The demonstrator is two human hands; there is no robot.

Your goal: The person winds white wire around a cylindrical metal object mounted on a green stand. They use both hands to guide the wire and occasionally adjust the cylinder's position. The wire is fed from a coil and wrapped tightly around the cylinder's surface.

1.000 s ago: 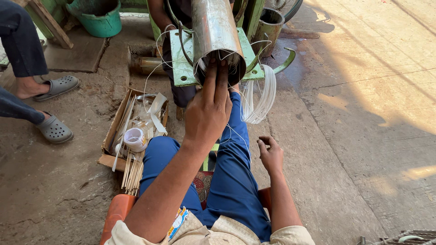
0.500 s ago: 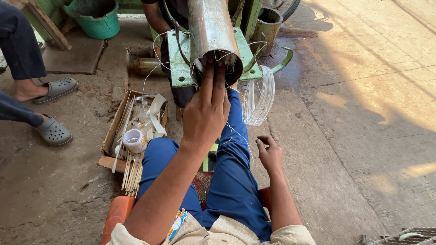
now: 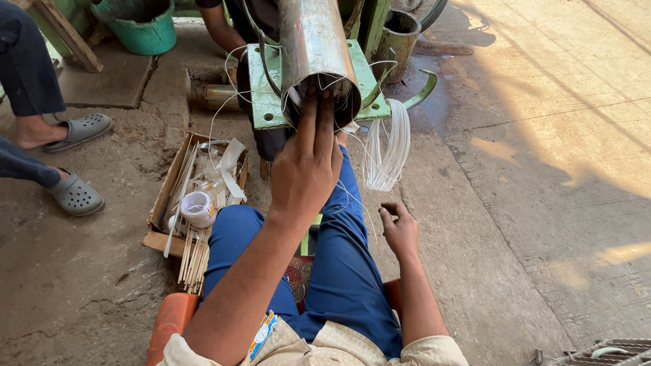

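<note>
A steel tube (image 3: pixel 313 47) lies on a green metal stand (image 3: pixel 263 95) with its open mouth towards me, and thin white wires spill out of it. My left hand (image 3: pixel 308 163) reaches up to that mouth with straight fingers pushed inside among the wires; the fingertips are hidden. A coil of white wire (image 3: pixel 390 146) hangs from the stand's right side. Beside my right knee rests my right hand (image 3: pixel 400 227), fingers loosely curled. A thin wire strand runs close to it, and I cannot tell whether it is held. I sit low in blue trousers (image 3: pixel 346 271).
A cardboard box (image 3: pixel 157 224) at my left holds thin sticks, strips and a tape roll (image 3: pixel 198 207). Another person's arm (image 3: pixel 215 30) shows behind the stand. A bystander's feet in grey clogs (image 3: pixel 76 195) stand at the left. A green bucket (image 3: pixel 139 30) sits at the back.
</note>
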